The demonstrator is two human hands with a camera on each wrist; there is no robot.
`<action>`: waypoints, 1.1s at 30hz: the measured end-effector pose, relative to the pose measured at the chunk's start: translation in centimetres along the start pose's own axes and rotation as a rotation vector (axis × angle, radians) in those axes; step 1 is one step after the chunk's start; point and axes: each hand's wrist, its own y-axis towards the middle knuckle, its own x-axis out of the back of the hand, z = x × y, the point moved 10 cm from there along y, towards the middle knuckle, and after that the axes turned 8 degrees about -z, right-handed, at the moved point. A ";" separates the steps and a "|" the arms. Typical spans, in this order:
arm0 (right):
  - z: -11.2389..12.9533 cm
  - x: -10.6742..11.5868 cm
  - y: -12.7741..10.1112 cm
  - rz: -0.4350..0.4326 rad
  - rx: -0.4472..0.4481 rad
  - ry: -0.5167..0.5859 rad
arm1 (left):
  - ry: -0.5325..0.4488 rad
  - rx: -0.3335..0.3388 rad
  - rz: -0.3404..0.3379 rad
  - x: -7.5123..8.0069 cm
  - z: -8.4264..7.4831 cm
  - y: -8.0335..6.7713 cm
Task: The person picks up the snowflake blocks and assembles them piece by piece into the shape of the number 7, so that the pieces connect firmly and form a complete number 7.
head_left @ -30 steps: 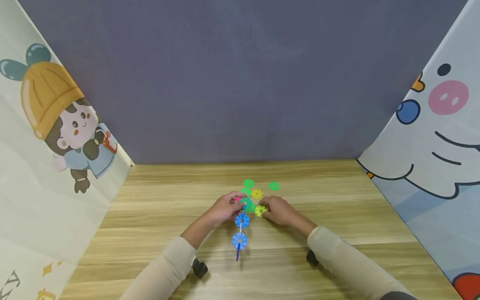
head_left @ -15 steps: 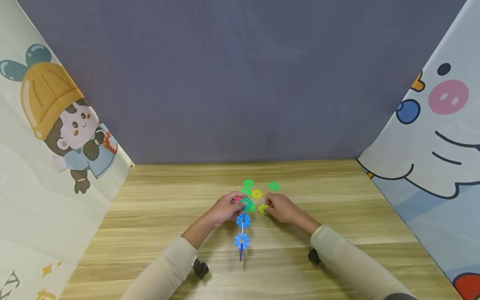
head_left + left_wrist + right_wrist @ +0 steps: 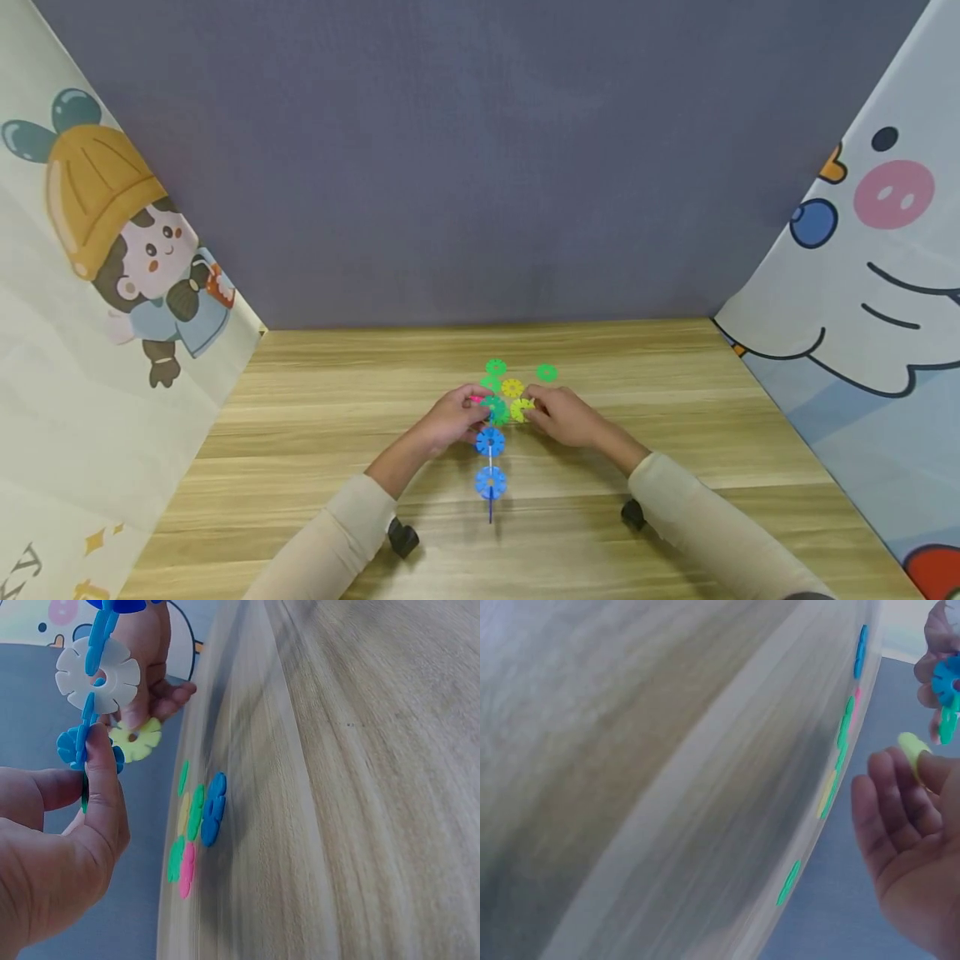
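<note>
The left hand (image 3: 450, 419) pinches the far end of a chain of blue discs (image 3: 491, 462), its grip closed on the topmost pieces where a dark green disc (image 3: 494, 407) joins in. The chain hangs toward the person above the wooden bench (image 3: 675, 392). In the left wrist view the thumb (image 3: 101, 787) presses a blue disc against the fingers. The right hand (image 3: 566, 417) grasps a yellow-green disc (image 3: 521, 408) at its fingertips, holding it just beside the dark green disc, to the right of the chain's upper end; whether the two touch cannot be told. Beyond the hands, loose discs lie flat on the bench: a yellow disc (image 3: 512, 387), a green disc (image 3: 496, 367) and another green disc (image 3: 547, 372), apart to the right.
</note>
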 end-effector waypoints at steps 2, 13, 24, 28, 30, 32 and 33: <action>0.3 0.3 0.1 -0.029 0.015 0.002 | 0.002 0.001 0.003 0.0 -0.1 -0.1; 1.1 1.4 0.2 -0.128 0.046 0.007 | 0.022 0.003 -0.005 -0.5 -0.2 0.1; 1.1 1.2 -0.1 -0.136 0.041 -0.006 | 0.022 0.003 0.006 -0.9 -0.2 0.3; 1.3 0.9 -0.3 -0.138 0.068 -0.031 | 0.025 0.002 -0.005 -0.9 0.0 0.4; 1.5 1.0 -0.4 -0.153 0.087 -0.042 | 0.020 -0.001 -0.018 -0.9 0.0 0.4; 1.9 1.2 -0.4 -0.181 0.116 -0.061 | 0.011 -0.011 -0.027 -0.9 -0.1 0.4; 2.1 1.3 -0.4 -0.195 0.131 -0.069 | 0.005 -0.015 -0.029 -0.9 -0.2 0.4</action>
